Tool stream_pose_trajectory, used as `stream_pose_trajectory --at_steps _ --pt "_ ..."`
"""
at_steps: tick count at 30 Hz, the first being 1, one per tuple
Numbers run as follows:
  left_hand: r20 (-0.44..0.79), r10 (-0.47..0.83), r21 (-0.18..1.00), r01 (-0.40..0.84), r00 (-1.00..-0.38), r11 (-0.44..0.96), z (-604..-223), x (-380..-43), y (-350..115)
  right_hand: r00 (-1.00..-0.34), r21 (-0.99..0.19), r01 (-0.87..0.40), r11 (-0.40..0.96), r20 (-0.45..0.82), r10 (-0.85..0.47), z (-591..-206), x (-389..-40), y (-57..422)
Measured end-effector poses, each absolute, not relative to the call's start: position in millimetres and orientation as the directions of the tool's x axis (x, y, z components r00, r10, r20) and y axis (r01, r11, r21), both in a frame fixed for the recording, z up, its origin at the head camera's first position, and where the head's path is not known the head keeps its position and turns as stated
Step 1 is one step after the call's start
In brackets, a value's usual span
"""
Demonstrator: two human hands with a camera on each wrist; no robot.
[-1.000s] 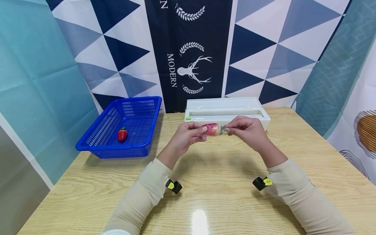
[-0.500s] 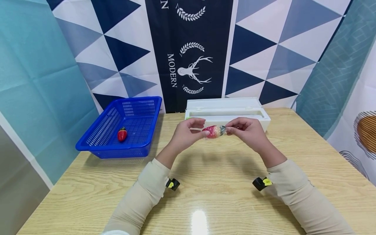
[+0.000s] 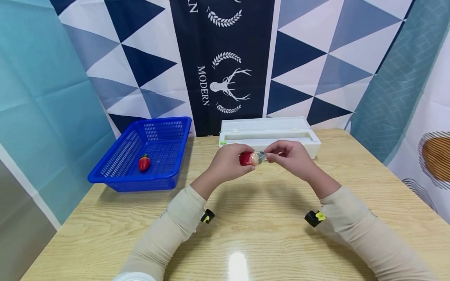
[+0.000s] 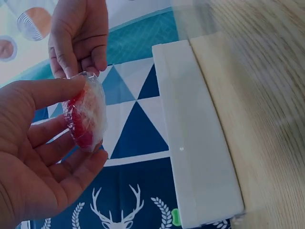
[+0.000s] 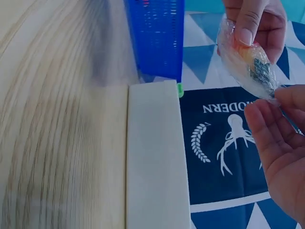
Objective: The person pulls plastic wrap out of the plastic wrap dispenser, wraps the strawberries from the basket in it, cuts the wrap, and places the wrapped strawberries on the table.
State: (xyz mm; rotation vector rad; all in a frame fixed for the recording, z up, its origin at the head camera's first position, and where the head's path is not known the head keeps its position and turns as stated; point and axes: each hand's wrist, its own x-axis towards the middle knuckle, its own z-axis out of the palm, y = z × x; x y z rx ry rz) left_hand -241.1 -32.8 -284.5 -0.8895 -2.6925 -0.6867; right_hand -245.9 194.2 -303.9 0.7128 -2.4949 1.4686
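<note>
We close our left hand round the red end of the film-wrapped strawberry.
Its fingers stood spread a moment ago; now they and the thumb grip the strawberry, which likely steadies it above the worktop, before the white box. Our right hand pinches the clear film at the leafy end, and we hold both hands turned toward each other.

In the head view I can't see the red tip of the wrapped strawberry behind the left hand; my right wrist view crops the white box and blue basket.
</note>
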Motion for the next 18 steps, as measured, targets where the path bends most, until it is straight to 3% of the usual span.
stream_pose_trajectory --at_steps 18 --pt "0.285 0.489 0.213 0.552 -0.824 0.806 -287 -240 -53 -0.746 -0.321 -0.658 0.681 0.398 -0.534 -306 -240 218"
